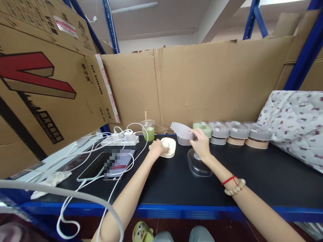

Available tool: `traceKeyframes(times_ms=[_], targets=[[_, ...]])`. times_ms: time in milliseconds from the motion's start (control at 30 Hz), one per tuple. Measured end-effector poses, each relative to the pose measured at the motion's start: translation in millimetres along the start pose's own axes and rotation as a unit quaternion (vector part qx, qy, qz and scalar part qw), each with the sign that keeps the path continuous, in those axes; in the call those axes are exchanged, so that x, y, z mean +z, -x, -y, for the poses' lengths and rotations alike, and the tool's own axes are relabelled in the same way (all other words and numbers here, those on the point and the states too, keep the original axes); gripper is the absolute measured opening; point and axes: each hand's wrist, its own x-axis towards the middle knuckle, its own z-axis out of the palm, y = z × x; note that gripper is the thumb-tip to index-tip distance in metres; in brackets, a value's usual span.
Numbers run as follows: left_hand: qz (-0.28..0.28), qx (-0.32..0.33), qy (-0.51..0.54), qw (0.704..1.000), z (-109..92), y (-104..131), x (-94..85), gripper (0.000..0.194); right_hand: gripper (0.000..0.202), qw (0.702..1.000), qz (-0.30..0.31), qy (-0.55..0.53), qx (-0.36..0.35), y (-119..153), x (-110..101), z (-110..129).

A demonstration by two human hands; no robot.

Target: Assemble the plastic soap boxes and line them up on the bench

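Note:
My right hand grips the near edge of a translucent grey plastic container, which is tilted above another pale container on the black table. Under that hand lies a clear plastic lid with a round sticker. My left hand is at a cream-coloured, rounded-square piece with a raised middle; its fingers are curled at the piece's left side. Whether they grip it or only rest on it is hard to see. A green container with a clear lid stands behind my right hand.
Stacked lidded containers line the back right, beside a patterned white cloth. A cup of green drink stands near a power strip. Two phones and loose white cables lie on the left. Cardboard walls the back.

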Motion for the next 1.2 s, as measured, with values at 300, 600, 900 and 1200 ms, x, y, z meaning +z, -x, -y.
traceKeyframes(times_ms=[300, 600, 900, 1200], targets=[[0.008, -0.028, 0.402, 0.915, -29, 6, 1.1, 0.036, 0.035, 0.998, 0.043, -0.050, -0.023, 7, 5, 8], [0.004, -0.044, 0.699, 0.713, -35, 11, -2.3, 0.023, 0.051, 0.988, 0.144, -0.025, -0.049, 9, -2, 18], [-0.018, 0.000, 0.701, 0.713, -36, 14, -0.9, 0.021, 0.046, 0.983, 0.123, -0.132, -0.019, 13, -1, 26], [0.008, 0.071, 0.662, 0.746, -41, 24, 1.7, 0.035, 0.067, 0.895, 0.067, -0.342, 0.279, -1, 0, 36]])
